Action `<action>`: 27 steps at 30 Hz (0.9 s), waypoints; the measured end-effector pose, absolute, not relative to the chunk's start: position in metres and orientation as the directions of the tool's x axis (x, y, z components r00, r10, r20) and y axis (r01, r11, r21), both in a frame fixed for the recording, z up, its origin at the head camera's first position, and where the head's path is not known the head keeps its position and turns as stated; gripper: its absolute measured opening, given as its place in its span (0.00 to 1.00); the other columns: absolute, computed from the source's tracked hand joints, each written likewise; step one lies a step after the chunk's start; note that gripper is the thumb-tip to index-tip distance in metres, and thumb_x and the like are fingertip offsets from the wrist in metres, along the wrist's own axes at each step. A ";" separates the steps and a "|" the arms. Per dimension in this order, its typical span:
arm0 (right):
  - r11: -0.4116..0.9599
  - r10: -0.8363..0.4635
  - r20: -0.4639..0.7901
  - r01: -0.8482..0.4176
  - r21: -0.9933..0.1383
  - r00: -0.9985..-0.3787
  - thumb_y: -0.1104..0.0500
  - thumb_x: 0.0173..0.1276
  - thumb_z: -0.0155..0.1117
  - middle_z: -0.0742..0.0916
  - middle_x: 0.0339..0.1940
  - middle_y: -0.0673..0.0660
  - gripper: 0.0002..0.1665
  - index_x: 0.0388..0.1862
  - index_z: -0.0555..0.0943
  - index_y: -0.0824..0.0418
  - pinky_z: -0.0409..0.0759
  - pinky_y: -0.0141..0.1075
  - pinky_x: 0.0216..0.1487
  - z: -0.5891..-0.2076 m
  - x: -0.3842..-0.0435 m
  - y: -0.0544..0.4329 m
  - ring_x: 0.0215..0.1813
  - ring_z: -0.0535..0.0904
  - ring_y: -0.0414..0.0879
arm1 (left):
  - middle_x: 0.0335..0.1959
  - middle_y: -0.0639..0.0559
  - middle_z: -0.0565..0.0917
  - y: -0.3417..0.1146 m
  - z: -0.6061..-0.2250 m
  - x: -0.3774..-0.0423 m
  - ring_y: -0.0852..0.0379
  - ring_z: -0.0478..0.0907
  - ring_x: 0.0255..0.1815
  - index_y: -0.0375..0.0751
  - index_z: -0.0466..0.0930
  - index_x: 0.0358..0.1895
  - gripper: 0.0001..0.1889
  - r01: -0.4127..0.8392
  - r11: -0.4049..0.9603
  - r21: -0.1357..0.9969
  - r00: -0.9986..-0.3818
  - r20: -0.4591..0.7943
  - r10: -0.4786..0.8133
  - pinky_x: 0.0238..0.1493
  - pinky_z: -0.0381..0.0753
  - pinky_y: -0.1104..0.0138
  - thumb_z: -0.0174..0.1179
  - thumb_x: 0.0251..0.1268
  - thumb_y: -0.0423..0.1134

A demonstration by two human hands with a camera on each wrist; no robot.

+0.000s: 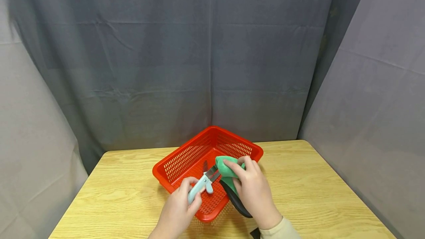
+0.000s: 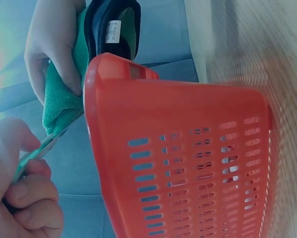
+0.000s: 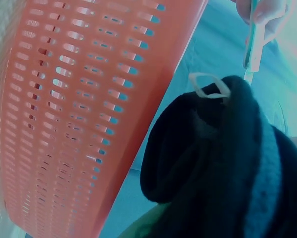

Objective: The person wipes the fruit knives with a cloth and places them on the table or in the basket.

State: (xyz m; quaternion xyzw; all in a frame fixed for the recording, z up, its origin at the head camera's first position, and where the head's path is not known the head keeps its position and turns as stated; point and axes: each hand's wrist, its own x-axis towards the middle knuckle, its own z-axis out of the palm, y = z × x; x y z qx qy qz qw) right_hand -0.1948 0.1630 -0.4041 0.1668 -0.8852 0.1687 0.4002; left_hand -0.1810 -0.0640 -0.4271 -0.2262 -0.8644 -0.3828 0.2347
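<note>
My left hand (image 1: 179, 204) grips the light-blue handle of a bladed tool (image 1: 199, 190), which looks like kitchen shears. Its metal blades point up and right to a fuzzy green cloth piece (image 1: 225, 166) with a black-edged opening, shaped like a mitt. The fingers and thumb of my right hand (image 1: 254, 187) pinch this green cloth around the blade tips, which it hides. In the left wrist view, a white barcode label (image 2: 113, 31) shows on the black part. A pale loop (image 3: 210, 87) hangs at the opening in the right wrist view. Both hands are over the basket's near side.
A red perforated plastic basket (image 1: 212, 213) stands on the light wooden table (image 1: 123, 187), under the tool and cloth. A small dark piece (image 1: 205, 165) shows inside it beyond the tool. Grey curtains (image 1: 159, 65) hang behind and at the sides.
</note>
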 end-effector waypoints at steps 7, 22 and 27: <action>0.904 -0.100 0.775 -0.382 -0.191 -0.624 0.73 0.47 0.82 0.80 0.43 0.56 0.38 0.57 0.87 0.47 0.82 0.40 0.31 -0.402 -0.194 0.165 0.39 0.76 0.50 | 0.18 0.66 0.61 -0.064 -0.427 -0.181 0.74 0.54 0.16 0.41 0.76 0.51 0.16 0.560 0.615 0.556 -0.795 0.568 0.210 0.17 0.58 0.76 0.65 0.60 0.31; 0.896 -0.114 0.794 -0.407 -0.177 -0.597 0.74 0.49 0.79 0.81 0.43 0.57 0.37 0.57 0.87 0.48 0.81 0.40 0.33 -0.399 -0.192 0.164 0.38 0.76 0.50 | 0.16 0.65 0.58 -0.064 -0.426 -0.181 0.72 0.54 0.15 0.44 0.71 0.45 0.13 0.465 0.629 0.623 -0.861 0.483 0.157 0.17 0.59 0.75 0.64 0.61 0.33; 0.894 -0.123 0.794 -0.414 -0.173 -0.595 0.73 0.48 0.80 0.81 0.43 0.56 0.37 0.57 0.87 0.48 0.81 0.41 0.36 -0.399 -0.191 0.163 0.39 0.76 0.50 | 0.16 0.64 0.61 -0.063 -0.426 -0.181 0.72 0.55 0.14 0.43 0.70 0.45 0.14 0.456 0.626 0.632 -0.865 0.480 0.146 0.17 0.60 0.75 0.64 0.61 0.33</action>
